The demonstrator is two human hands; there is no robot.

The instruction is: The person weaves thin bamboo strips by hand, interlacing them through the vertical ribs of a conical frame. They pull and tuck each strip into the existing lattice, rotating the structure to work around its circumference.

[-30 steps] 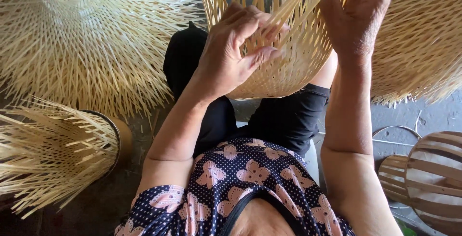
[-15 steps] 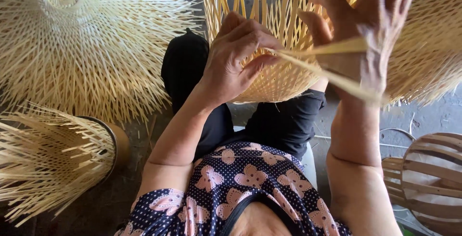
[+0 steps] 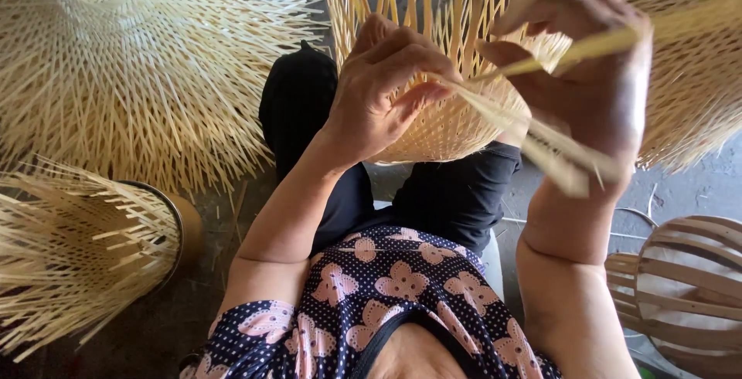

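A half-woven bamboo basket (image 3: 433, 124) rests on my lap, its loose upright strips fanning toward the top of the view. My left hand (image 3: 382, 89) presses against the woven wall and pinches strips at the weave. My right hand (image 3: 587, 78) is raised close to the camera, gripping a few pale bamboo strips (image 3: 541, 135) that run from the basket across my palm. The strip ends are blurred.
A wide flat woven bamboo piece (image 3: 131, 62) lies at the upper left. Another bundle of bamboo strips on a round frame (image 3: 77, 251) stands at the lower left. A slatted wooden form (image 3: 688, 294) sits at the lower right. More woven bamboo (image 3: 696, 78) fills the upper right.
My right hand has pulled the bamboo strips out of the weave and toward the camera. My left hand stays pressed on the basket wall.
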